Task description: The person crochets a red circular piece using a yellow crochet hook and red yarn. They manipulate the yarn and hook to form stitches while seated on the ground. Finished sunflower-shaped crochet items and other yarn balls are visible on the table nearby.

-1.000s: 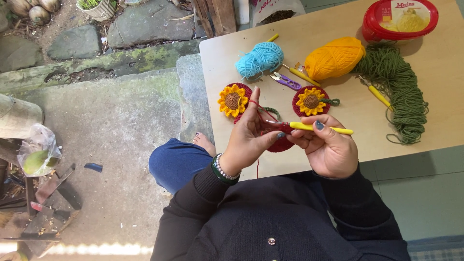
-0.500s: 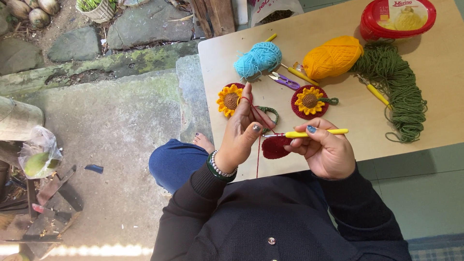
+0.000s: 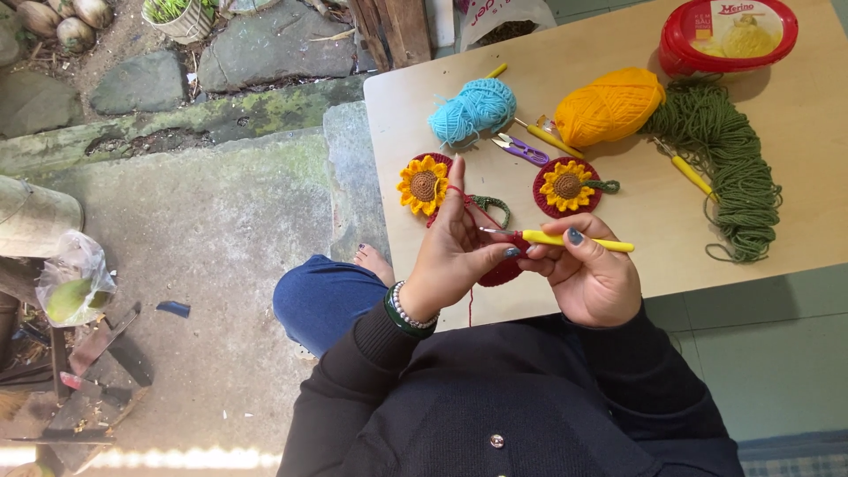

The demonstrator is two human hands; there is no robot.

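Left hand [image 3: 450, 256] is raised with the index finger up, red yarn [image 3: 459, 196] looped over it, probably for tension; thumb and middle fingers pinch the dark red crochet piece [image 3: 502, 272], which hangs just under the fingertips at the near edge of the surface [image 3: 795, 115]. Right hand [image 3: 587, 274] has its fingers closed around a yellow-handled crochet hook [image 3: 574, 240], held pencil-like, with the metal tip pointing toward the left fingers and meeting the yarn there. Just beyond the left fingertips lies a finished sunflower coaster [image 3: 423, 184], and a second sunflower coaster [image 3: 566, 185] sits beyond the right fingers. Purple snips [image 3: 523, 150], blue yarn ball [image 3: 473, 110] and orange yarn ball [image 3: 609, 106] lie farther out. Green yarn skein [image 3: 733, 168] and a spare yellow hook [image 3: 691, 173] are off to the right, red tub [image 3: 726, 35] at the far corner. Both hands work over the near edge, so room between fingers and coasters is tight; bare surface lies to the right of the right hand.
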